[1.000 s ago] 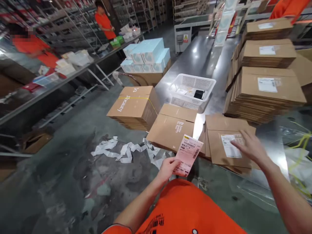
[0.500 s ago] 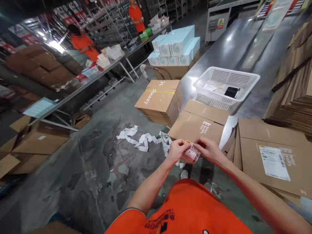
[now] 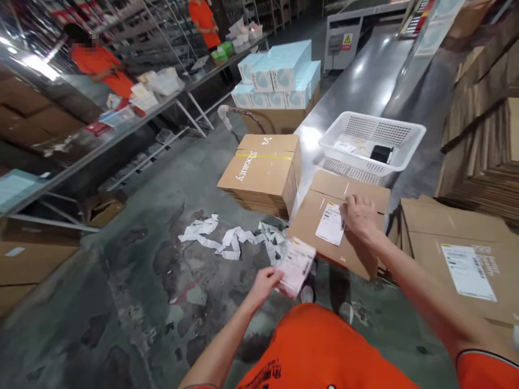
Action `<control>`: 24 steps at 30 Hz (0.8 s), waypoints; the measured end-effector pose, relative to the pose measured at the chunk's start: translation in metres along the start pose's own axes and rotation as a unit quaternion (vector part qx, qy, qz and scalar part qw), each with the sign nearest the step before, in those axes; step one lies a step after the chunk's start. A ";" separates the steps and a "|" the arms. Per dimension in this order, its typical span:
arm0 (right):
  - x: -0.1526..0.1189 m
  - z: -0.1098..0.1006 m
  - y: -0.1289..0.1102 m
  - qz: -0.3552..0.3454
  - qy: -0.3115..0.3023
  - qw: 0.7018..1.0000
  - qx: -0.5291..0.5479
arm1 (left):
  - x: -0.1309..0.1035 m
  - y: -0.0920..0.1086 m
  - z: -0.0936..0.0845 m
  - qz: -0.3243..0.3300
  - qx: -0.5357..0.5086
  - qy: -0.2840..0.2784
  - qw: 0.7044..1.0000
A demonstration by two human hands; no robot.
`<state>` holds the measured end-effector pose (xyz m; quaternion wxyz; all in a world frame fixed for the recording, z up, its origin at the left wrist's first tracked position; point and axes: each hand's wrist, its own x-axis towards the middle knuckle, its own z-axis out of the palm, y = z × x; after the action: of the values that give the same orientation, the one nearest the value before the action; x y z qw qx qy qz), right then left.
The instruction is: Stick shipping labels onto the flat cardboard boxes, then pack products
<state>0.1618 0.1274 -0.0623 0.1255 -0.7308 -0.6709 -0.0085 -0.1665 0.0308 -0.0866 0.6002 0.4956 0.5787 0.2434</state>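
In my left hand [image 3: 265, 283] I pinch a stack of shipping labels [image 3: 295, 265] by its left edge, held out over the floor in front of my shirt. One white shipping label [image 3: 330, 224] lies on the top of a flattened cardboard carton [image 3: 302, 213] at the table's near end. My right hand [image 3: 360, 216] is on that carton with fingers curled and pressed together, at the label's right edge. The fingertips are partly hidden, so the exact grip there is hard to see.
A white plastic basket [image 3: 411, 140] with a black item stands on the metal table [image 3: 377, 70]. Strapped cartons [image 3: 259, 167] and light-blue boxes [image 3: 284, 70] are to its left. A labelled carton [image 3: 430, 227] lies right. Crumpled paper strip [image 3: 235, 237] litters the floor. Two people [image 3: 101, 65] work beyond.
My hands have moved apart. The right went forward onto the carton, where a label now lies. The left still holds the label stack, lower and further left. The view has shifted right.
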 end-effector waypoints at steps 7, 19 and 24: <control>-0.059 0.018 -0.070 -0.204 -0.057 0.975 0.065 | 0.055 0.061 0.011 0.154 0.045 0.016 0.987; -0.166 -0.038 0.141 0.349 0.016 0.894 0.280 | -0.027 0.083 0.114 0.152 0.121 -0.148 0.970; -0.181 -0.048 0.150 0.327 0.079 0.879 0.338 | -0.022 0.085 0.141 0.142 0.039 -0.092 0.985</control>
<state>0.2982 -0.0696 -0.0746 0.4131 -0.8185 -0.3435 0.2032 -0.0152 0.0010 -0.0249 0.5900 0.6163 0.4538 0.2571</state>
